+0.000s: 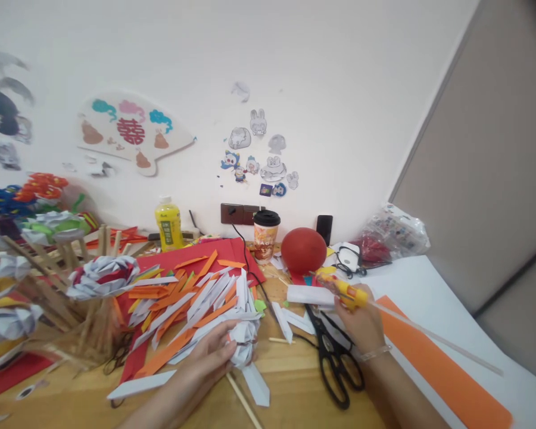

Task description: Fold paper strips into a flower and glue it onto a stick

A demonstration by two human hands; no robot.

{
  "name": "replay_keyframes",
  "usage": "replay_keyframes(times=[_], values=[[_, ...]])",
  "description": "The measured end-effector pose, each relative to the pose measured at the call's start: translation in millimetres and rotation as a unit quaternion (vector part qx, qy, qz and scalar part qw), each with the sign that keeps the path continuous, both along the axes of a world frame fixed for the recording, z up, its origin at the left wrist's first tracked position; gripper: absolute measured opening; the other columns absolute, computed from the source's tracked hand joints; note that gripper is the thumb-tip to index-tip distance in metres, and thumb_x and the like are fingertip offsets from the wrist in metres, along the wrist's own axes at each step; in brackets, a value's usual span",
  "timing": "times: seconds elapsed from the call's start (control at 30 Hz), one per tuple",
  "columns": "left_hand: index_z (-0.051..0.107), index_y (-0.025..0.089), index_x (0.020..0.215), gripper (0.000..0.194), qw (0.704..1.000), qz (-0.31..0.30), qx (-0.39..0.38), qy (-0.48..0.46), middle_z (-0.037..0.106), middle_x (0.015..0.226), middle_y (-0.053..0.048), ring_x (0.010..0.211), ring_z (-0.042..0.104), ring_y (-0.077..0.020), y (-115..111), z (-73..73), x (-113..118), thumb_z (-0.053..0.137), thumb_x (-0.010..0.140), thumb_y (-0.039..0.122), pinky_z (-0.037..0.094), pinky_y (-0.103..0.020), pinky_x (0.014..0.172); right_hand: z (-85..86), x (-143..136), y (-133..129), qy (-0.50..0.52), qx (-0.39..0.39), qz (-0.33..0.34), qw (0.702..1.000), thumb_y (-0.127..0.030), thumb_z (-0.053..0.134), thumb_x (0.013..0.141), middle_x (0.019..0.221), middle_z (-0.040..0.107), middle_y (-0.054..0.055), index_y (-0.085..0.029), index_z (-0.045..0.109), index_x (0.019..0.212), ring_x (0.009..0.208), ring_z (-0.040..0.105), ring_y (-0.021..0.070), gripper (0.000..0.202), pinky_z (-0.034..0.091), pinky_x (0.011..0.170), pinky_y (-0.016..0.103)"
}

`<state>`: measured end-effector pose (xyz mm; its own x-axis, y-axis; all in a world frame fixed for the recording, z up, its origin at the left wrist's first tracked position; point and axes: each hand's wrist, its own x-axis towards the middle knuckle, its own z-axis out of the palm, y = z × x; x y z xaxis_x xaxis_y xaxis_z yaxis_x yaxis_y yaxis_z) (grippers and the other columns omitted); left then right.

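Note:
In my left hand (212,354) is a white folded-paper flower (242,342) on a thin wooden stick (243,400); the fingers are closed around its side. My right hand (361,322) grips a yellow hot glue gun (351,294), with a long clear glue stick (442,341) poking out of its back end. The gun's nozzle points left, apart from the flower. Below the right hand lie black-handled scissors (337,360). A heap of folded white and orange paper strips (201,298) spreads beyond and left of the left hand.
Finished paper flowers (102,277) on sticks crowd the left side. A yellow bottle (168,225), a lidded paper cup (265,238) and a red balloon (304,250) stand toward the wall. Orange paper (446,363) lies over white sheets (486,336) at right.

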<state>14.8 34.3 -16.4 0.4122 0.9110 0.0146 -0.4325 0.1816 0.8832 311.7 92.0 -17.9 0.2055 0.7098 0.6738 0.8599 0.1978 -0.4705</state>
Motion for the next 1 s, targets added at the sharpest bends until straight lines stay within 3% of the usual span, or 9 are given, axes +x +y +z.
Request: replay_keyframes(times=[0.13, 0.3, 0.37, 0.47, 0.6, 0.67, 0.73, 0.83, 1.0], values=[[0.056, 0.017, 0.106, 0.032, 1.000, -0.012, 0.013, 0.003, 0.058, 0.091, -0.008, 0.082, 0.054, -0.0196, 1, -4.2, -1, 0.058, 0.076, 0.027, 0.039, -0.034, 0.080, 11.1, 15, -6, -0.041, 0.082, -0.035, 0.995, -0.047, 0.049, 0.074, 0.078, 0.052, 0.007, -0.017, 0.052, 0.076, 0.070, 0.052, 0.0198, 0.031, 0.041, 0.062, 0.030], [0.056, 0.018, 0.105, 0.035, 1.000, 0.013, 0.002, 0.015, 0.058, 0.089, -0.007, 0.083, 0.054, -0.0194, 1, -6.4, 0, 0.061, 0.073, 0.030, 0.039, -0.032, 0.079, 28.8, 30, -15, -0.024, -0.066, -0.145, 0.987, -0.057, 0.050, 0.068, 0.051, 0.053, 0.007, -0.018, 0.057, 0.052, 0.052, 0.052, 0.0207, 0.043, 0.030, 0.045, 0.027], [0.057, 0.017, 0.104, 0.035, 1.000, 0.009, 0.004, 0.016, 0.059, 0.089, -0.007, 0.082, 0.054, -0.0196, 1, -4.2, 0, 0.062, 0.072, 0.031, 0.039, -0.032, 0.078, 30.8, 35, -13, 0.030, -0.128, -0.138, 0.982, -0.059, 0.047, 0.069, 0.041, 0.050, 0.006, -0.019, 0.051, 0.040, 0.046, 0.051, 0.0209, 0.050, 0.029, 0.044, 0.028], [0.058, 0.016, 0.101, 0.034, 1.000, 0.002, 0.007, 0.014, 0.059, 0.087, -0.007, 0.080, 0.054, -0.0198, 0, -0.6, 2, 0.062, 0.071, 0.031, 0.039, -0.032, 0.077, 30.0, 36, -6, 0.205, -0.155, -0.055, 0.965, -0.059, 0.053, 0.065, 0.047, 0.058, 0.007, -0.017, 0.057, 0.048, 0.051, 0.055, 0.0215, 0.046, 0.037, 0.048, 0.029], [0.058, 0.017, 0.103, 0.033, 1.000, 0.012, 0.003, 0.007, 0.058, 0.086, -0.007, 0.080, 0.053, -0.0194, -1, 0.7, 2, 0.061, 0.072, 0.030, 0.039, -0.032, 0.078, 32.9, 27, -7, 0.487, -0.072, 0.150, 0.857, -0.050, 0.066, 0.059, 0.067, 0.062, 0.002, -0.017, 0.059, 0.071, 0.067, 0.057, 0.0170, 0.035, 0.045, 0.062, 0.027], [0.057, 0.017, 0.105, 0.034, 1.000, 0.012, 0.004, 0.007, 0.058, 0.088, -0.007, 0.081, 0.053, -0.0194, -1, -0.2, 2, 0.060, 0.074, 0.029, 0.039, -0.033, 0.079, 36.2, 21, -11, 0.579, -0.058, 0.241, 0.777, -0.044, 0.069, 0.059, 0.062, 0.055, -0.003, -0.019, 0.055, 0.071, 0.063, 0.054, 0.0129, 0.031, 0.045, 0.061, 0.025], [0.056, 0.017, 0.107, 0.034, 1.000, 0.007, 0.008, 0.006, 0.058, 0.090, -0.007, 0.082, 0.053, -0.0193, -1, -1.4, 0, 0.059, 0.075, 0.028, 0.039, -0.033, 0.080, 38.0, 15, -14, 0.626, -0.075, 0.276, 0.726, -0.040, 0.069, 0.060, 0.053, 0.046, -0.007, -0.020, 0.051, 0.069, 0.050, 0.047, 0.0090, 0.028, 0.043, 0.051, 0.022], [0.054, 0.017, 0.108, 0.033, 1.000, -0.009, 0.014, 0.001, 0.057, 0.093, -0.008, 0.085, 0.053, -0.0196, 1, -2.5, -2, 0.057, 0.076, 0.027, 0.039, -0.034, 0.081, 35.6, 6, -16, 0.605, -0.086, 0.245, 0.753, -0.038, 0.066, 0.063, 0.044, 0.034, -0.010, -0.019, 0.045, 0.062, 0.039, 0.033, 0.0058, 0.028, 0.031, 0.038, 0.017], [0.054, 0.017, 0.107, 0.031, 1.000, -0.014, 0.014, 0.006, 0.058, 0.096, -0.009, 0.085, 0.053, -0.0199, 1, -4.7, -2, 0.054, 0.078, 0.026, 0.039, -0.035, 0.082, 25.3, -28, -24, 0.425, -0.135, 0.135, 0.885, -0.032, 0.068, 0.056, 0.043, 0.042, -0.009, -0.018, 0.047, 0.062, 0.039, 0.037, 0.0075, 0.026, 0.032, 0.040, 0.020]])
